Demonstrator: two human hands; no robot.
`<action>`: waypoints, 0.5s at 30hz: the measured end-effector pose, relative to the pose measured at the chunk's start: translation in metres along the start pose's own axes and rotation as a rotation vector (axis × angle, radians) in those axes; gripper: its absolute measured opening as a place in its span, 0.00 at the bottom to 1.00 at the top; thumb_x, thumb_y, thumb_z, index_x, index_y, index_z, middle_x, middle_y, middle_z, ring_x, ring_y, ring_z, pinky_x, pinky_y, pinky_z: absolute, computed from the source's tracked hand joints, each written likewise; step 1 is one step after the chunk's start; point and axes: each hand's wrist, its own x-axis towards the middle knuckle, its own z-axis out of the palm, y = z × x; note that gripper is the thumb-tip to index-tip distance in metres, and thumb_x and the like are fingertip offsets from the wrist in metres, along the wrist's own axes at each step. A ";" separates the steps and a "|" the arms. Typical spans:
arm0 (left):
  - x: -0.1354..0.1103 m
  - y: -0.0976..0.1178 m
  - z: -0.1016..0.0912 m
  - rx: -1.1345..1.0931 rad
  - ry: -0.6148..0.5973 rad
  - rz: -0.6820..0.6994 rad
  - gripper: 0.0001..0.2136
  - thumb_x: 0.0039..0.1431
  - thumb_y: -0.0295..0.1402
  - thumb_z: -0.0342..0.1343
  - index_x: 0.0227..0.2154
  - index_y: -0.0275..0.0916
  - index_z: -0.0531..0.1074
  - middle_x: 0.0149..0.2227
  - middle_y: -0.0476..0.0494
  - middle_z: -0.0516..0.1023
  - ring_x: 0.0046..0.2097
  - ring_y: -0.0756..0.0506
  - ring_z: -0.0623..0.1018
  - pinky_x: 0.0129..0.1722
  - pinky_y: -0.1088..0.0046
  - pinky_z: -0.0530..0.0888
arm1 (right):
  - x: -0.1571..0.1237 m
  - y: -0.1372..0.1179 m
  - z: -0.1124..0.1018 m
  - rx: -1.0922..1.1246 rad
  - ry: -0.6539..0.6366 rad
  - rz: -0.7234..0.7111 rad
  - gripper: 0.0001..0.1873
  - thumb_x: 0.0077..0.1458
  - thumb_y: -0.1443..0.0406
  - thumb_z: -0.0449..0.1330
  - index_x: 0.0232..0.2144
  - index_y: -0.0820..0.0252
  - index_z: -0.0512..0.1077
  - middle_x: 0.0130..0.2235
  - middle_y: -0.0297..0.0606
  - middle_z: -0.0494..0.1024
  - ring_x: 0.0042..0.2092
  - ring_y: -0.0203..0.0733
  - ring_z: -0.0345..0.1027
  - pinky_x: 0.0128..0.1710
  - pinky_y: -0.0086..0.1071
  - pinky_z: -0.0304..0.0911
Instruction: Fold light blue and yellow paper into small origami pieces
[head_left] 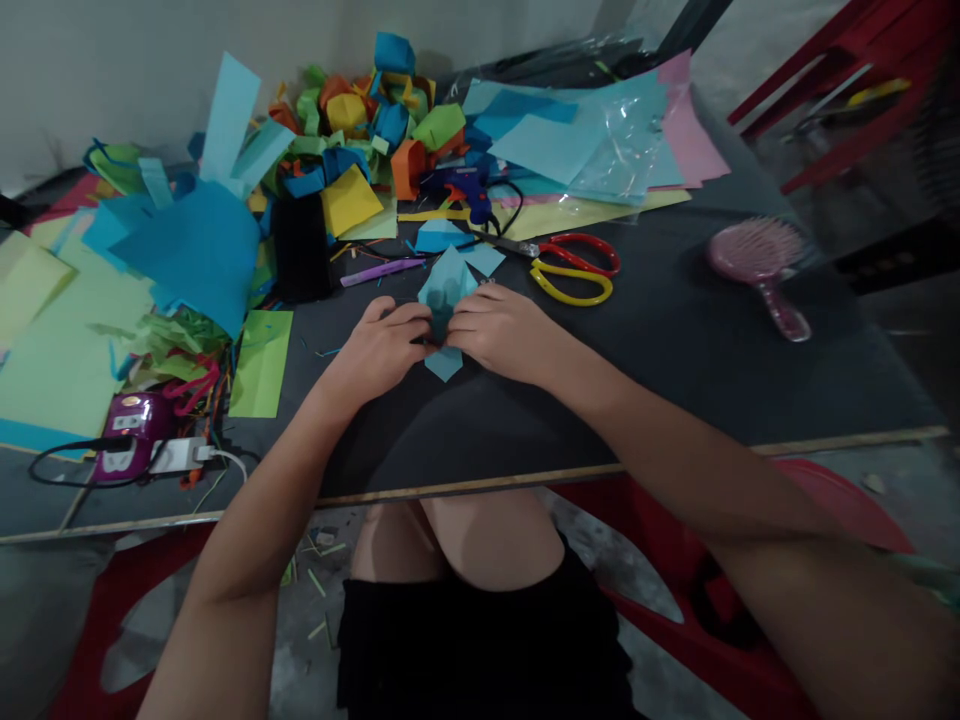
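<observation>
A small folded piece of light blue paper (450,275) is held between my two hands, low over the dark tabletop. On its left side my left hand (390,345) has its fingers bent and closed on the edge. From the other side my right hand (499,330) pinches it, fingers pressed together. A pointed end of the paper shows below the fingertips, and its middle is partly covered. Just behind lie scissors (574,268) with one red and one yellow handle, a purple strip (382,271) and a blue glue gun (469,188).
Folded coloured paper pieces (352,120) are heaped at the back. Light blue sheets (562,140) in clear plastic lie back right. A pink hairbrush (761,265) rests at right. On the left are a black phone (301,248), a green paper (261,363) and a purple power socket (135,430).
</observation>
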 end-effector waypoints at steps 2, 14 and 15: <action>0.000 0.000 -0.001 -0.025 -0.007 -0.001 0.14 0.68 0.27 0.47 0.38 0.43 0.80 0.42 0.46 0.82 0.58 0.42 0.71 0.53 0.58 0.59 | -0.002 0.000 -0.003 0.011 -0.025 0.009 0.15 0.63 0.73 0.52 0.33 0.58 0.78 0.38 0.38 0.81 0.42 0.44 0.64 0.43 0.39 0.51; -0.001 -0.002 -0.001 -0.024 0.002 0.027 0.15 0.68 0.26 0.47 0.39 0.42 0.80 0.42 0.45 0.82 0.57 0.42 0.72 0.53 0.59 0.58 | -0.006 0.001 -0.011 0.050 -0.105 0.040 0.13 0.60 0.73 0.56 0.39 0.56 0.80 0.44 0.34 0.83 0.46 0.46 0.69 0.43 0.40 0.53; -0.001 -0.002 -0.001 -0.023 0.004 0.026 0.15 0.68 0.26 0.47 0.39 0.43 0.80 0.42 0.46 0.83 0.57 0.42 0.72 0.53 0.59 0.58 | -0.005 0.002 -0.009 0.051 -0.098 0.036 0.13 0.60 0.73 0.56 0.39 0.56 0.80 0.44 0.35 0.83 0.46 0.46 0.69 0.44 0.40 0.54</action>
